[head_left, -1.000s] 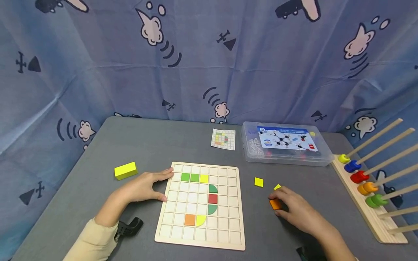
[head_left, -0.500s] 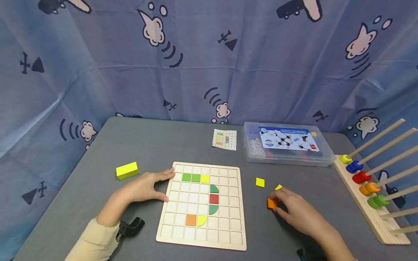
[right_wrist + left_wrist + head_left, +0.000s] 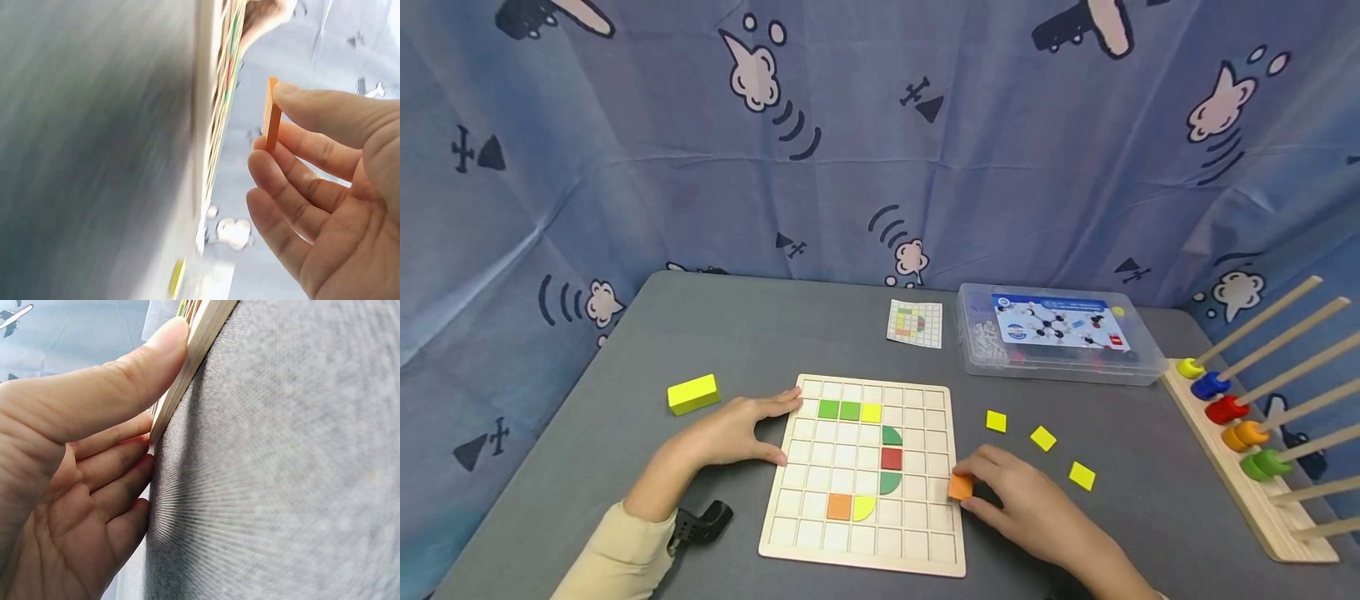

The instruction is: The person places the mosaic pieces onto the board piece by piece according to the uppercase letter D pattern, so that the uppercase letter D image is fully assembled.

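Observation:
In the head view, my right hand [image 3: 1030, 508] pinches a small orange square tile [image 3: 958, 487] between thumb and fingers, over the right edge of the wooden grid board [image 3: 808, 533]. The right wrist view has this orange tile [image 3: 273, 115] tilted on its edge, apart from the board. My left hand [image 3: 737, 429] rests against the board's left edge with fingers and thumb fairly straight. In the left wrist view the thumb [image 3: 134, 372] touches the board's rim. Green, yellow, red and orange pieces, among them a red square tile [image 3: 891, 458], lie in the board's cells.
Several yellow square tiles, including one [image 3: 1082, 476], lie right of the board. A printed grid card [image 3: 914, 323] and a clear plastic case [image 3: 1060, 333] stand behind. At left is a yellow block [image 3: 693, 394]; at far right, a wooden peg rack [image 3: 1247, 500] with coloured rings.
My right hand has lifted the orange tile and carried it left to the board's right edge. Yellow tiles it had covered now show. My left hand stays in place.

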`<action>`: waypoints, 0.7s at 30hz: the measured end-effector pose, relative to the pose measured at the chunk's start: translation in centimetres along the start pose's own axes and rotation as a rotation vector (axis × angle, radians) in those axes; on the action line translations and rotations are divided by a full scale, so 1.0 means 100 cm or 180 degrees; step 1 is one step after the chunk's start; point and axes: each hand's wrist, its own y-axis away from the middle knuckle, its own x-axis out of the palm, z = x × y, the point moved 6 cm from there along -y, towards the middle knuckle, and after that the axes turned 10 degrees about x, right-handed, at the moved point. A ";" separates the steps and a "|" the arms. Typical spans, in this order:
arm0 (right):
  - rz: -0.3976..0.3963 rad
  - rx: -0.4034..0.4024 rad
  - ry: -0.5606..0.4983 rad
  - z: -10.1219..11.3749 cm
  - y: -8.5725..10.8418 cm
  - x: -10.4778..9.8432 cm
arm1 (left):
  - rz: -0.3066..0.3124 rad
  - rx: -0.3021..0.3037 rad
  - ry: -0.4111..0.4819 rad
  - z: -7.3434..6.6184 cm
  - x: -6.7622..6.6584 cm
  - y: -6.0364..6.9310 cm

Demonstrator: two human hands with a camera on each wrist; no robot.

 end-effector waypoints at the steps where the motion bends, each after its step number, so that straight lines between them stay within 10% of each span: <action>1: 0.0001 -0.0075 -0.0032 0.006 -0.001 0.001 | -0.0002 -0.0001 0.0004 0.000 0.000 0.000; 21: 0.0244 -0.0727 0.0001 0.106 -0.036 0.034 | 0.0004 -0.0109 0.0010 0.005 0.003 0.000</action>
